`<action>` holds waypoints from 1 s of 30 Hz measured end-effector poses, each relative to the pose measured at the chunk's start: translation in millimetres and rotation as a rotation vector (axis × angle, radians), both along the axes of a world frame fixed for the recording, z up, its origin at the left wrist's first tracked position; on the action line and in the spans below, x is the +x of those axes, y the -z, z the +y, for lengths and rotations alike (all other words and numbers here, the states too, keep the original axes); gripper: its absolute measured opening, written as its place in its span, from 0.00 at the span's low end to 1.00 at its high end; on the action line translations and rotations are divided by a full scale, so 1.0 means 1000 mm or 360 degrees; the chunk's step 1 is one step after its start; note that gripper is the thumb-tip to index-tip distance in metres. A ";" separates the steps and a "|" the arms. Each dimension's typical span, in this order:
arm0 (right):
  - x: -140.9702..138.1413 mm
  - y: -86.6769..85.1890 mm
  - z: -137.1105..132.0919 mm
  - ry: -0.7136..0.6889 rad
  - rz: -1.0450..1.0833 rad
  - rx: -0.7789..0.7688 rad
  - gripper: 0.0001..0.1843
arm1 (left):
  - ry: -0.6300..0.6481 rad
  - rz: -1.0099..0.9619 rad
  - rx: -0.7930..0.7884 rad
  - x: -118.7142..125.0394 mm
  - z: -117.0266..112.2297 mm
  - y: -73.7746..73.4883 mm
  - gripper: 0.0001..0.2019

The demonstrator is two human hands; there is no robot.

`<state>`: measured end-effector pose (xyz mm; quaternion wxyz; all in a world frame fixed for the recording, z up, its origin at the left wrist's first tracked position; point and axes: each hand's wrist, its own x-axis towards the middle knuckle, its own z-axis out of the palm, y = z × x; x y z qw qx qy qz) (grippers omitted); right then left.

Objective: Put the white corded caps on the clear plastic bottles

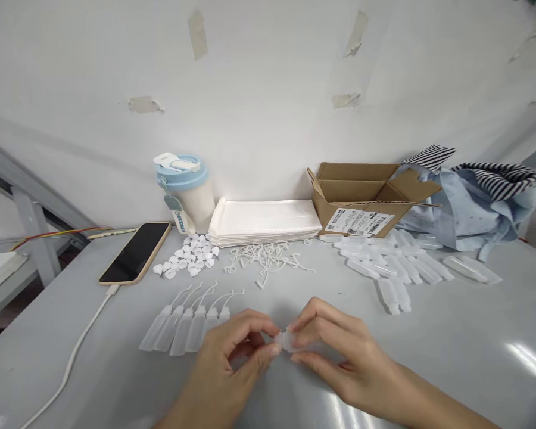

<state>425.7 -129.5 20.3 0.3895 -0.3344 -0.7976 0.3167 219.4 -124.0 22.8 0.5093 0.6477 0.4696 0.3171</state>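
Near the front of the table, my right hand is closed around a small translucent plastic bottle, which lies sideways with its neck to the left. The thumb and fingertips of my left hand pinch the neck end; whether a small part is also between them I cannot tell. Just left of my left hand lies a row of bottles with strap pieces at their necks, partly hidden by that hand. Loose white strap pieces are heaped farther back. Beside them is a pile of small white caps.
Bottles without straps lie at the right. Along the wall stand a blue-lidded cup, stacked white trays, an open cardboard box and blue fabric. A phone with a white cable lies at the left.
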 end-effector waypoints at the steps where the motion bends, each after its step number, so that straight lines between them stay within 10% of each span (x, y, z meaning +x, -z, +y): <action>1: 0.000 0.001 -0.001 -0.0005 -0.0043 0.0041 0.09 | 0.0016 0.0012 0.0049 0.000 0.001 0.002 0.03; 7: 0.000 0.002 -0.005 0.0030 -0.0173 0.0250 0.13 | 0.0120 0.0058 0.0295 -0.001 0.003 0.009 0.03; 30: -0.006 -0.003 -0.001 0.0132 0.0253 -0.0434 0.09 | 0.0298 0.0055 0.0184 -0.002 0.008 -0.013 0.06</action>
